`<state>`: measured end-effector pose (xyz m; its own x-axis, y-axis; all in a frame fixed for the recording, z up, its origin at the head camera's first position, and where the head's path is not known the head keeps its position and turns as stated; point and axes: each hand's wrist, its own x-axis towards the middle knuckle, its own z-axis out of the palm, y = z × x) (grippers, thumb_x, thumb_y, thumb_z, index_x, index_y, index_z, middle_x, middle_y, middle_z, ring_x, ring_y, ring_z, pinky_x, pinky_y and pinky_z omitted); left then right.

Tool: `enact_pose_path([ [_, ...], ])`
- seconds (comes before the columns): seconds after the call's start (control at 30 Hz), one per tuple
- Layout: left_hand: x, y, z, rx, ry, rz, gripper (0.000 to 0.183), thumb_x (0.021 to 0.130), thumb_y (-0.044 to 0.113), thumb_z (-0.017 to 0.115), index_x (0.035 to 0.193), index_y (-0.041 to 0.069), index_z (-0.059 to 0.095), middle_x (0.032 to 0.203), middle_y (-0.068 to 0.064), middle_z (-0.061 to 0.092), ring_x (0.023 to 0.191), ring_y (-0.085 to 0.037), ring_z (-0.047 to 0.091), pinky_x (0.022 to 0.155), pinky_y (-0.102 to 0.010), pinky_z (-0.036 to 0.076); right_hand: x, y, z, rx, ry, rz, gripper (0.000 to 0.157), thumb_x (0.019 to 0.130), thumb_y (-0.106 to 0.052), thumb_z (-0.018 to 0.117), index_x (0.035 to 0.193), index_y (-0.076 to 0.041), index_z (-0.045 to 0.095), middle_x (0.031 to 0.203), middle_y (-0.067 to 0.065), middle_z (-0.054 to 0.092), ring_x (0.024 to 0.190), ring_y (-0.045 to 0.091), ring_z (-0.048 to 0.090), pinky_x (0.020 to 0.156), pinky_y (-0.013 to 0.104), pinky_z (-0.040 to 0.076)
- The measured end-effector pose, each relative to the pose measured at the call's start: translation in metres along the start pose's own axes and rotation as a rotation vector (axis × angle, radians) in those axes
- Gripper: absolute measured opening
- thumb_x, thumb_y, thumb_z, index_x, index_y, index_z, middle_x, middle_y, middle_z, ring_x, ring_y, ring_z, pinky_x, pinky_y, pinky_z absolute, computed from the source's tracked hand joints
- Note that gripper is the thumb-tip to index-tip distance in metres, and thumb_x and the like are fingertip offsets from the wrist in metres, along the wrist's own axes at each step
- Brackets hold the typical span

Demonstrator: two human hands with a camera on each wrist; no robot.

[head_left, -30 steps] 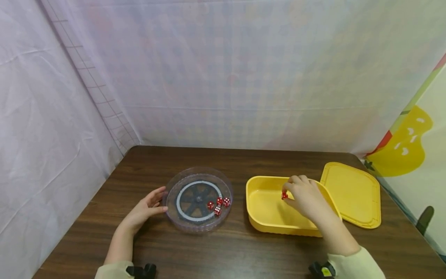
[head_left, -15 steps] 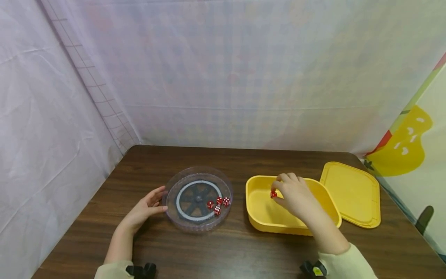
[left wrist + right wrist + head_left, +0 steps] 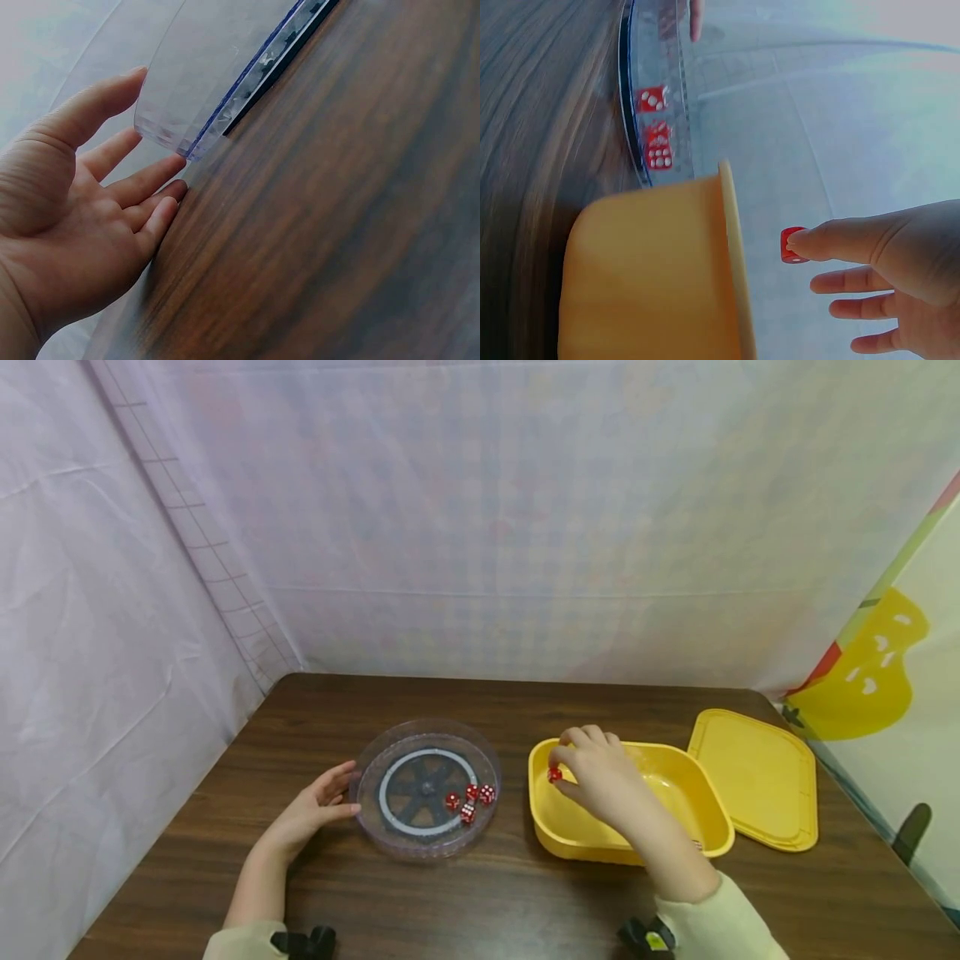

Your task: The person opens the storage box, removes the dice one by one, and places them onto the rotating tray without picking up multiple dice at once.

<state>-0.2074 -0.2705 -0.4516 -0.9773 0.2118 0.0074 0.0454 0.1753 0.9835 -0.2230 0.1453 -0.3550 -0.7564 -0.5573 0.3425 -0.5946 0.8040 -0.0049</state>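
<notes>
My right hand pinches a red die with white pips between thumb and fingers, above the left part of a yellow plastic tub. In the right wrist view that die shows at the thumb tip, higher than the tub's rim. The left hand stands at the left edge of a round clear plastic dish, its thumb and fingers spread, fingertips right at the dish's wall in the left wrist view. Several red dice lie in the right side of the dish.
A flat yellow lid lies to the right of the tub, close behind its right end. A small piece shows inside the tub's near right corner, partly behind the forearm. White cloth hangs behind the brown wooden table.
The right hand has moved left across the tub with the die, from its middle to near its left end. The left hand, dish and dice in it stay in place.
</notes>
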Motion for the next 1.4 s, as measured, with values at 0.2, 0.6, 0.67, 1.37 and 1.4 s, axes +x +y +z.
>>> enact_pose_path([
  [0.2, 0.001, -0.001, 0.000, -0.004, -0.003, 0.008, 0.073, 0.087, 0.001, 0.067, 0.147, -0.002, 0.026, 0.148, -0.028, 0.028, 0.140, -0.039, 0.018, 0.113, -0.054, 0.010, 0.007, -0.011, 0.001, 0.004, -0.003, -0.035, 0.018, 0.075, -0.021, 0.083, 0.085, -0.017, 0.068, 0.104, 0.010, 0.061, 0.101, 0.033, 0.051, 0.083, 0.050, 0.041],
  [0.6, 0.000, 0.000, -0.001, -0.003, 0.003, -0.007, 0.073, 0.087, 0.002, 0.067, 0.148, -0.001, 0.027, 0.149, -0.028, 0.028, 0.140, -0.038, 0.018, 0.113, -0.053, 0.010, 0.019, -0.034, 0.008, 0.016, -0.015, -0.083, 0.016, 0.075, -0.023, 0.082, 0.083, -0.020, 0.069, 0.105, 0.006, 0.060, 0.102, 0.030, 0.051, 0.086, 0.048, 0.041],
  [0.67, 0.000, 0.001, -0.001, -0.003, 0.003, -0.008, 0.073, 0.087, 0.002, 0.067, 0.148, -0.001, 0.026, 0.149, -0.028, 0.027, 0.140, -0.038, 0.018, 0.113, -0.053, 0.010, 0.021, -0.037, 0.010, 0.025, -0.006, -0.096, 0.016, 0.076, -0.022, 0.082, 0.084, -0.020, 0.069, 0.104, 0.005, 0.061, 0.101, 0.029, 0.051, 0.085, 0.048, 0.041],
  [1.37, 0.002, 0.001, 0.001, 0.005, -0.003, 0.003, 0.073, 0.087, 0.002, 0.067, 0.148, -0.002, 0.026, 0.148, -0.029, 0.028, 0.140, -0.039, 0.018, 0.113, -0.053, 0.010, 0.032, -0.069, 0.037, 0.057, 0.060, -0.235, 0.018, 0.071, -0.021, 0.082, 0.083, -0.021, 0.070, 0.096, 0.001, 0.059, 0.093, 0.024, 0.051, 0.077, 0.041, 0.041],
  [1.4, 0.002, 0.001, 0.001, 0.005, -0.002, 0.003, 0.073, 0.087, 0.002, 0.067, 0.148, -0.002, 0.026, 0.148, -0.029, 0.028, 0.140, -0.039, 0.018, 0.113, -0.053, 0.010, 0.032, -0.071, 0.038, 0.052, 0.062, -0.238, 0.017, 0.071, -0.021, 0.082, 0.083, -0.021, 0.070, 0.096, 0.001, 0.059, 0.092, 0.024, 0.051, 0.077, 0.040, 0.041],
])
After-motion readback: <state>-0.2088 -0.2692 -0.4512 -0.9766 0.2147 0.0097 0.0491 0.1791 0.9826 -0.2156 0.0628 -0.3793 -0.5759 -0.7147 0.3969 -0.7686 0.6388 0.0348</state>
